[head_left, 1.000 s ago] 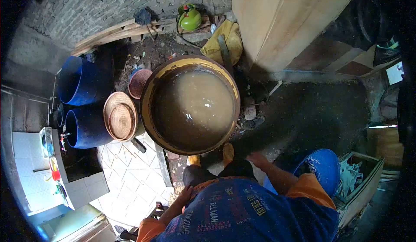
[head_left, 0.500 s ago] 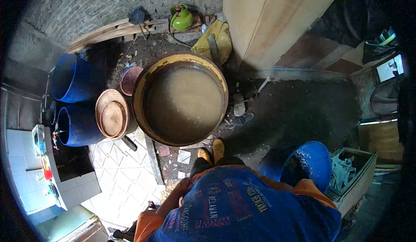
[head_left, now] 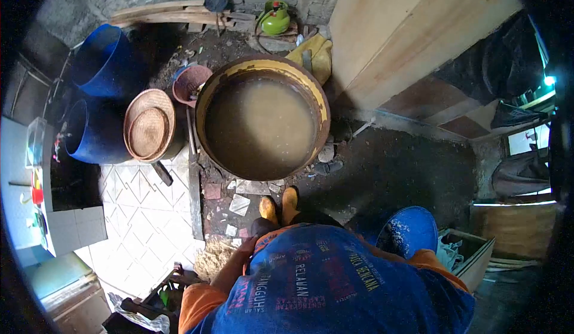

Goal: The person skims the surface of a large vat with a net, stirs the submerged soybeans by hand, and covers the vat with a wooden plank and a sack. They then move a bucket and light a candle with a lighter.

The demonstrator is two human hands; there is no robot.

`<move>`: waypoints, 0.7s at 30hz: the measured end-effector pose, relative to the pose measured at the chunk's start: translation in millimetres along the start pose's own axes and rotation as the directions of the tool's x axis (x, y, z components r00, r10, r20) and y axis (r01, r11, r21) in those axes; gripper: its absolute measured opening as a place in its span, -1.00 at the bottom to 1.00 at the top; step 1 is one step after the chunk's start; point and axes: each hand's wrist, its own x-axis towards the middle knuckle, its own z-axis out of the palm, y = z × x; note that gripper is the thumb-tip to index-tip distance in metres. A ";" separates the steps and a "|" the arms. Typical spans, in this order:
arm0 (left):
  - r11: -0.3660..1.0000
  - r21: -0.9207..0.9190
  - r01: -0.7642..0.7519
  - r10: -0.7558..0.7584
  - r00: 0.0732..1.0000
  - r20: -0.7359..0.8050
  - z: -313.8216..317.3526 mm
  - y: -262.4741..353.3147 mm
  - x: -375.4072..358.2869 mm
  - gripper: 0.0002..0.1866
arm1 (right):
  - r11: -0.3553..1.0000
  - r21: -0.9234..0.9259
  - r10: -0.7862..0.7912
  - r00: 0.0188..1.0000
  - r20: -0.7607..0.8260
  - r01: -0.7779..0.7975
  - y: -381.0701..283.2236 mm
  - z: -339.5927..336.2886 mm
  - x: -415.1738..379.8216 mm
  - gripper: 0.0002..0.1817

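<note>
Head view: left hand is by the hip, too tucked in to tell how open it is or whether it's holding anything, and the right hand's hidden behind the shirt, can't say there either. Big pan of murky liquid sits just past the boots; I'd keep both feet clear of the tile pieces for steady footing.

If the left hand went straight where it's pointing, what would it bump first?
Probably the dark-clad knee just ahead of the left hand, though depth is hard to judge from above.
</note>
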 end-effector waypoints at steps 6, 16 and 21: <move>0.979 -0.111 0.169 -0.159 0.983 0.092 -5.4 38.1 -25.4 -0.48 | 0.998 0.049 -0.025 0.999 -0.047 0.027 0.0 -6.3 -3.2 -0.63; 0.645 -0.727 0.238 -0.186 0.971 0.153 33.7 77.8 2.8 -0.45 | 0.874 -0.457 -0.157 0.986 0.059 0.166 102.7 -38.8 43.8 -0.70; 0.989 -0.045 -0.141 0.143 0.988 0.050 69.6 76.7 39.4 -0.33 | -0.246 -0.948 -0.255 0.930 0.263 0.201 114.7 -86.5 45.3 -0.66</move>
